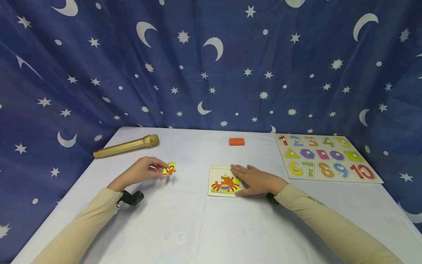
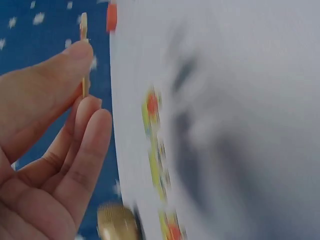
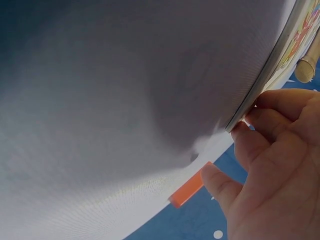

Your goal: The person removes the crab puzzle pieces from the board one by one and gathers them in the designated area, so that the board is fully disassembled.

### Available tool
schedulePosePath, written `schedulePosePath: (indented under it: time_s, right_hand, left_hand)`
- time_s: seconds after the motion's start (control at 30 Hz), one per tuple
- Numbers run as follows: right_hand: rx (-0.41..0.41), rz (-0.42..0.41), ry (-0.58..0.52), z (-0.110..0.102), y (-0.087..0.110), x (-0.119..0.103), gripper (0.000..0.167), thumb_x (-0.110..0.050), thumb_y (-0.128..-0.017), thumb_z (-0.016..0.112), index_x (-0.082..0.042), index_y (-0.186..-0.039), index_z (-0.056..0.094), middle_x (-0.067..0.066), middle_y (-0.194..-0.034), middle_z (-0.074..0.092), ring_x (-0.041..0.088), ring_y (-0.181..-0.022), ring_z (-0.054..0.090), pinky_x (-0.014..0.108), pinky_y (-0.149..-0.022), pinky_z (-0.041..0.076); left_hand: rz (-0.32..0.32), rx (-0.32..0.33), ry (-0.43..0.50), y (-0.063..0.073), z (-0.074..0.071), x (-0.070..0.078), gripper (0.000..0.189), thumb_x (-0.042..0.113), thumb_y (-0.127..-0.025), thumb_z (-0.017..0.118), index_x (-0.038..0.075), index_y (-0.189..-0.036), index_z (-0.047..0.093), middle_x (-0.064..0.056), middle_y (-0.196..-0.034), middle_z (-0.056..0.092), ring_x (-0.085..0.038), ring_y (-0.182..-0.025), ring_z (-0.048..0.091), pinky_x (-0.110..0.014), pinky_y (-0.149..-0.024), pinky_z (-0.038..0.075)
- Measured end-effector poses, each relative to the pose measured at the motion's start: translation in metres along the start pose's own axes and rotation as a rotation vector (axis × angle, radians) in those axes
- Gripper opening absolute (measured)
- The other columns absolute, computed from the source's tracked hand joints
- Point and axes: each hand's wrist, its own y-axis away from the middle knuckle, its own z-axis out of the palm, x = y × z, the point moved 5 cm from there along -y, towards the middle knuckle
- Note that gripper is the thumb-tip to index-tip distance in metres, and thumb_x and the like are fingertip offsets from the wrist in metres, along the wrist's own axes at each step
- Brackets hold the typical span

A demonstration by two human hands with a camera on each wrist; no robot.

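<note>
Between thumb and fingertips, my left hand [image 1: 144, 171] pinches a small puzzle piece [image 1: 170, 168], printed yellow-green and orange. The left wrist view shows this piece [image 2: 84, 26] edge-on, raised over the table. To the right, a square wooden puzzle tray [image 1: 210, 183] lies flat, partly filled with an orange animal picture [image 1: 226, 183]. My right hand [image 1: 258, 180] rests on the tray's right side, fingers spread toward its far edge and thumb by the near edge; it covers that part of the picture. In the right wrist view the fingertips touch the tray's rim [image 3: 270, 65].
Several loose puzzle pieces [image 2: 151, 107] lie on the table in the left wrist view. A gold toy microphone [image 1: 126, 146] lies at the back left. An orange block [image 1: 236, 142] sits behind the tray. At right is a number-and-shape puzzle board [image 1: 313, 141]. A starry blue curtain [image 1: 197, 73] hangs behind.
</note>
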Motion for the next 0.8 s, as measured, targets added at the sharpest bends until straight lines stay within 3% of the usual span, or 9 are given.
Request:
schedulePosePath:
  time_s: [0.17,0.47,0.8]
  right_hand:
    - [0.013,-0.004,-0.006,-0.001,0.002,0.0,0.091,-0.059,-0.083,0.058,-0.008,-0.15,0.021,0.006,-0.158,0.017,0.023,-0.146,0.017,0.05,-0.117,0.016]
    - [0.011,0.004,-0.013,-0.001,0.002,-0.001,0.091,-0.06,-0.083,0.059,-0.009,-0.15,0.023,0.005,-0.158,0.018,0.023,-0.146,0.018,0.049,-0.117,0.015]
    - [0.016,-0.014,-0.01,0.0,-0.001,0.0,0.092,-0.06,-0.083,0.058,-0.008,-0.15,0.022,0.006,-0.158,0.017,0.024,-0.146,0.017,0.05,-0.117,0.015]
  left_hand:
    - [-0.039,0.021,-0.074,0.017,-0.02,-0.025,0.03,0.008,-0.077,0.075,0.001,-0.106,0.069,-0.009,-0.093,0.07,-0.006,-0.082,0.062,-0.024,-0.077,0.053]
    - [-0.1,-0.003,-0.076,0.038,-0.031,-0.06,0.028,0.007,-0.078,0.073,-0.001,-0.105,0.069,-0.01,-0.094,0.07,0.004,-0.078,0.057,-0.019,-0.073,0.051]
    - [-0.184,-0.02,-0.069,0.048,-0.038,-0.073,0.029,0.009,-0.078,0.074,-0.001,-0.105,0.069,-0.012,-0.096,0.07,-0.001,-0.08,0.059,-0.018,-0.069,0.051]
